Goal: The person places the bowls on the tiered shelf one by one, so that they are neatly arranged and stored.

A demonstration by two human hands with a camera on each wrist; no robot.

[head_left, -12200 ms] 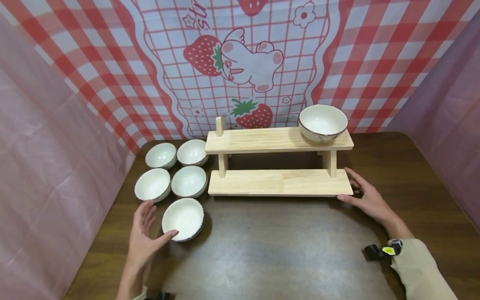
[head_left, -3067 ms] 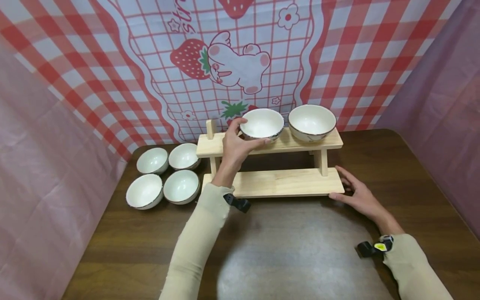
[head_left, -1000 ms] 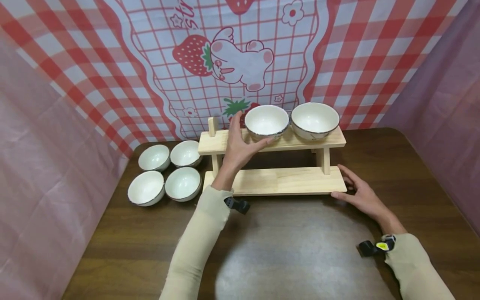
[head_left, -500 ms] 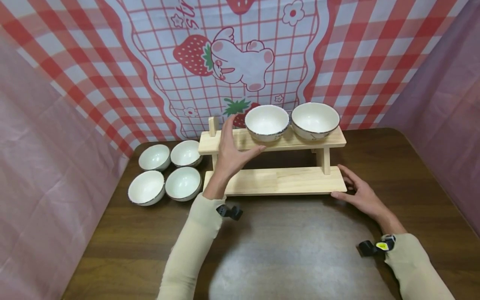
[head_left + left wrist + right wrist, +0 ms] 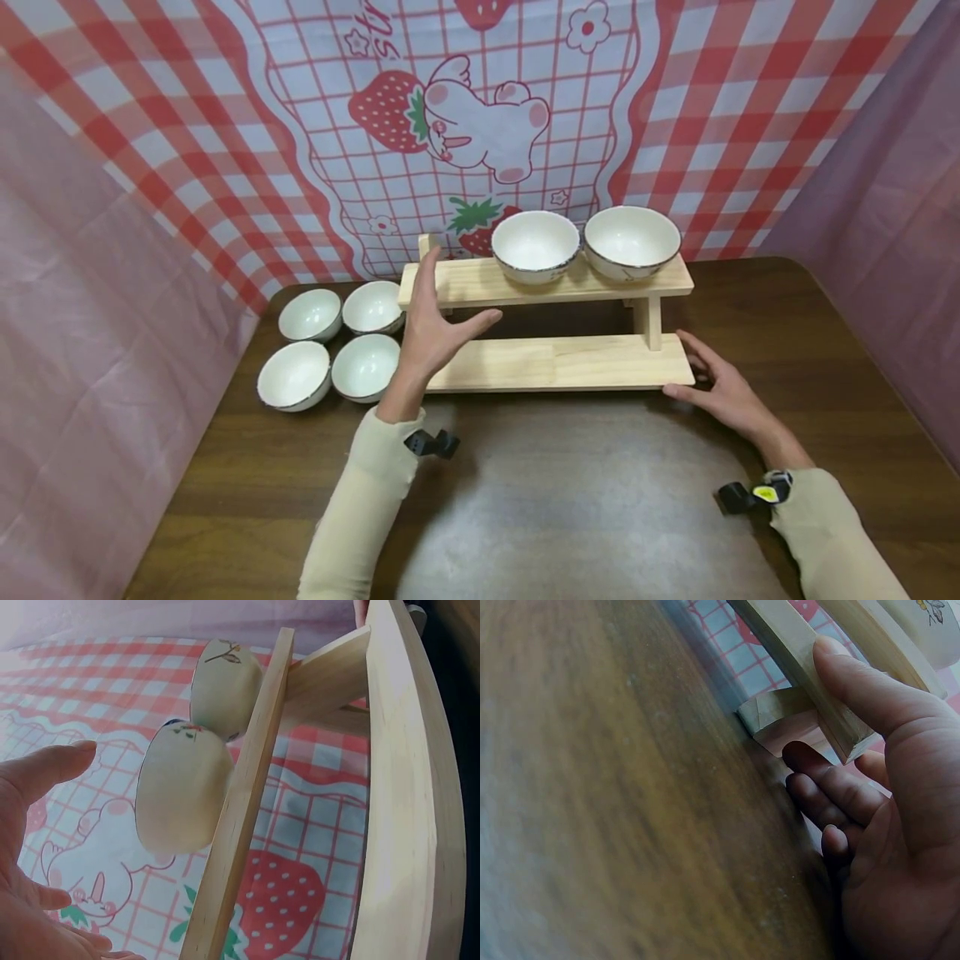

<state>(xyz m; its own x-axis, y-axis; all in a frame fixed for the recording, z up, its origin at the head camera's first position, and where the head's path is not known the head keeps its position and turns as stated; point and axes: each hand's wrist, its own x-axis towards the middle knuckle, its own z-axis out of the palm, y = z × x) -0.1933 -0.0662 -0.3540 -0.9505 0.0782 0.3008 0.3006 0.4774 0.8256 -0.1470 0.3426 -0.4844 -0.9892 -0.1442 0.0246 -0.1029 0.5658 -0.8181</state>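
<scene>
Dial: centred on the shelf (image 5: 555,362) in the head view, 12 o'clock straight ahead of the person.
Shelf: pale wood, two levels, standing on the brown table (image 5: 562,500); its upper board (image 5: 468,282) carries two bowls.
Left hand (image 5: 431,333): before the shelf's 9 o'clock end, fingers straight, thumb spread wide, holding nothing; the left wrist view shows it apart from the boards and bowls.
Right hand (image 5: 723,396): at 4 o'clock, gripping the near corner of the lower board (image 5: 600,362), thumb against the near edge and fingers curled about the end.
Flower bowl (image 5: 536,247): upright on the upper board at 12 o'clock.
Twig bowl (image 5: 632,242): upright on the same board between 1 and 2 o'clock, just beside the flower bowl; whether the rims touch, I cannot tell.
Bowls on the table: four upright, clustered at 9 o'clock. Within the cluster, the back greenish bowl (image 5: 311,315) sits at 11, the back white bowl (image 5: 372,307) at 1, the front greenish bowl (image 5: 366,367) at 5 and the front white bowl (image 5: 293,375) at 7.
Backdrop: strawberry-print cloth (image 5: 487,125) at 12 o'clock, pink curtain (image 5: 75,350) at 9.
Wrists: beige sleeves (image 5: 352,517), each with a black device (image 5: 431,443).
</scene>
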